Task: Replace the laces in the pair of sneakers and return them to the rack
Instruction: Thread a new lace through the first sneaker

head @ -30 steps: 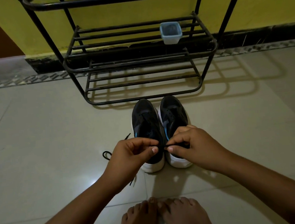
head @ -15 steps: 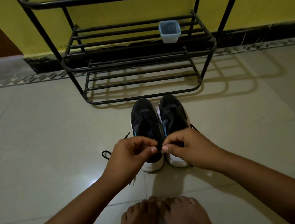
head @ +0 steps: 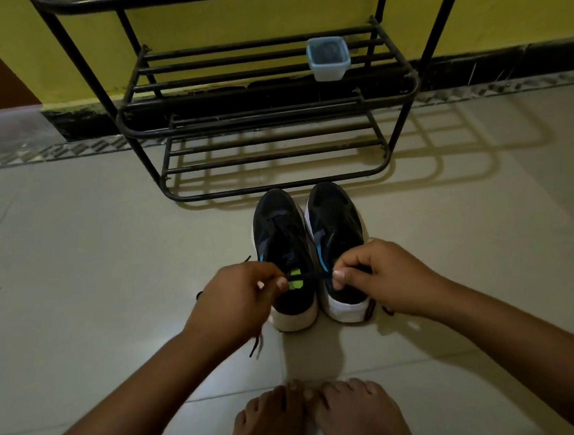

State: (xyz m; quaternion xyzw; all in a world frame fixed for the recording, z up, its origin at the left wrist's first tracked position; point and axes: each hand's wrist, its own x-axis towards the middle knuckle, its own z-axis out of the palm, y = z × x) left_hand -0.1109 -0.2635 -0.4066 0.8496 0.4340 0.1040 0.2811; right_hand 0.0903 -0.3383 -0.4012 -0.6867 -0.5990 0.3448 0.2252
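Two dark sneakers with white soles stand side by side on the floor, toes toward the rack: the left sneaker (head: 280,231) and the right sneaker (head: 334,220). A black lace (head: 312,276) runs taut between my hands above their heels. My left hand (head: 240,300) pinches one end of it, my right hand (head: 383,278) pinches the other. More black lace lies loose on the floor under my left hand (head: 254,348). The black metal shoe rack (head: 276,184) stands just beyond the sneakers.
A small pale blue plastic container (head: 328,58) sits on the rack's middle shelf, right of centre. My bare feet (head: 318,417) rest on the tiles near the bottom edge. A yellow wall with a dark skirting runs behind the rack.
My hands have drawn apart, stretching the lace between them; the left sneaker's bright green heel tab now shows in the gap. The sneakers have not moved.
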